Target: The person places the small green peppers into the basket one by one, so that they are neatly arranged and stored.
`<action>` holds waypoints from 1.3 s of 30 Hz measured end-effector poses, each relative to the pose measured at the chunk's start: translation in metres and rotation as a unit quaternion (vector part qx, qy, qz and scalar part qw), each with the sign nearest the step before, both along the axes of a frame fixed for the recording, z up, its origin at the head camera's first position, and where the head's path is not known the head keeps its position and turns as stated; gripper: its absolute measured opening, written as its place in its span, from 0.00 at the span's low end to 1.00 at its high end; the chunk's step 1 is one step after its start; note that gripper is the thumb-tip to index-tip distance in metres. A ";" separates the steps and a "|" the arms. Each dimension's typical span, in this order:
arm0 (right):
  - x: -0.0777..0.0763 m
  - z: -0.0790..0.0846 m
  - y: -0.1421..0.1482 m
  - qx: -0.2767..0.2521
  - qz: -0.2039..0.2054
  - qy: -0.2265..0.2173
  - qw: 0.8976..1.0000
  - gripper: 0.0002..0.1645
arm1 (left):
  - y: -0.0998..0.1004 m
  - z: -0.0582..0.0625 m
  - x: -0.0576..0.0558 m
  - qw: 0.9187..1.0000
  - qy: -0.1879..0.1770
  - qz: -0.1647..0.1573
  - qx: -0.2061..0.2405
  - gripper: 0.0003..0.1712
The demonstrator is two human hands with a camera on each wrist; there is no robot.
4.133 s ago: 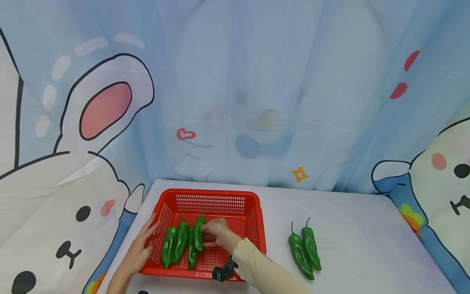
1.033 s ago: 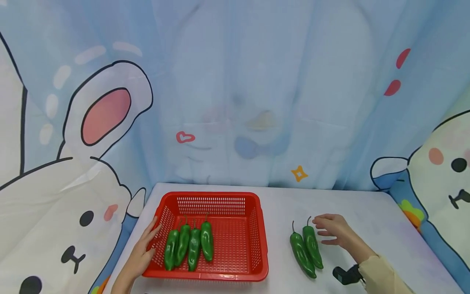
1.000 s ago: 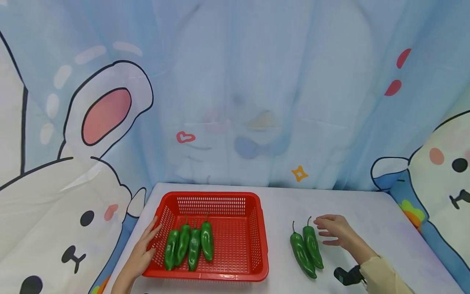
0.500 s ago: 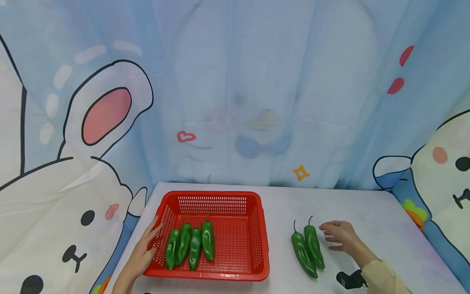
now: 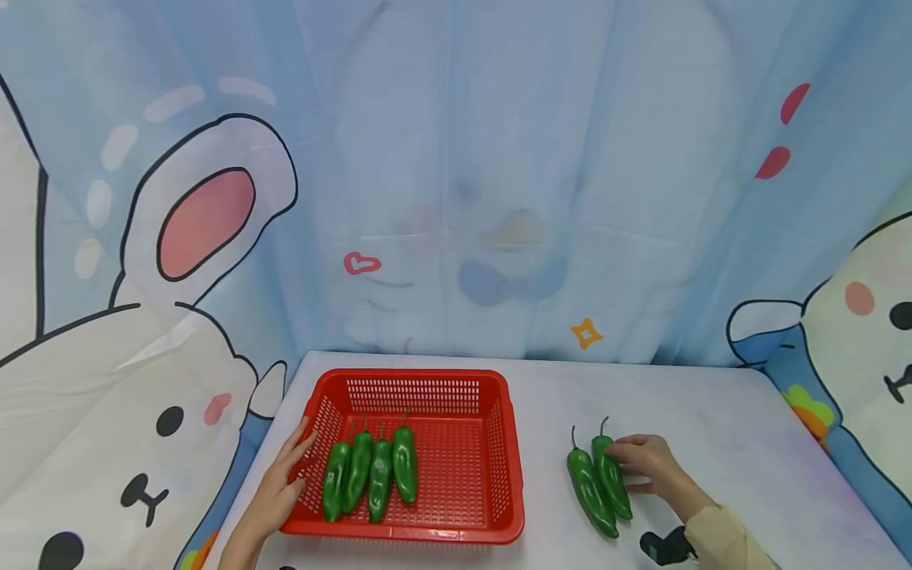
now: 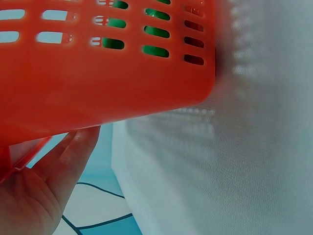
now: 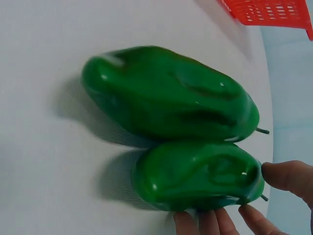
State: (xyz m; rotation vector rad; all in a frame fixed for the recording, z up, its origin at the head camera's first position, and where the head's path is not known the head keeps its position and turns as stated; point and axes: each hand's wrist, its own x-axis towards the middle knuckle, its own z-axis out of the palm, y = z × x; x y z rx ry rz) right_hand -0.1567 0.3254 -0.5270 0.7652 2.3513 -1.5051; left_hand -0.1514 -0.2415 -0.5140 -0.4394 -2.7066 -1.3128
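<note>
Two green peppers lie side by side on the white table. My right hand point(image 5: 647, 461) reaches the right-hand pepper point(image 5: 613, 479). In the right wrist view its fingertips point(image 7: 281, 176) are at the stem end and along the right side, with no digit in the gap toward the left-hand pepper point(image 7: 171, 93). My left hand point(image 5: 276, 491) rests at the left side of the red plastic basket point(image 5: 456, 535), its fingers fairly straight along the rim. In the left wrist view those fingers point(image 6: 80, 152) lie by the basket's outer wall.
Several green peppers point(image 5: 381, 479) lie upright-pointing in the basket's left half, stems toward the back. A light blue curtain point(image 5: 499, 158) printed with rabbits hangs behind the table point(image 5: 712, 427). A black wrist device point(image 5: 666, 546) sits at my right wrist.
My right hand left the basket, where the peppers lie in a row, and came over to the table peppers. It drew back slightly, then moved left onto the right-hand one. The left hand stayed.
</note>
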 end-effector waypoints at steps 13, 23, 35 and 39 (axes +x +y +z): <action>0.000 0.002 -0.009 0.021 0.006 0.013 1.000 0.34 | 0.000 0.003 0.002 1.000 -0.003 -0.009 0.009 0.42; -0.004 0.010 -0.003 -0.011 -0.013 0.013 1.000 0.39 | 0.001 0.005 0.001 1.000 -0.004 -0.006 0.008 0.42; 0.001 0.052 0.024 -0.126 -0.034 0.034 0.991 0.46 | 0.000 0.004 0.001 1.000 0.002 -0.009 0.004 0.43; 0.002 0.076 0.031 -0.143 -0.029 0.047 0.988 0.41 | 0.000 0.004 0.002 1.000 0.007 -0.011 0.003 0.43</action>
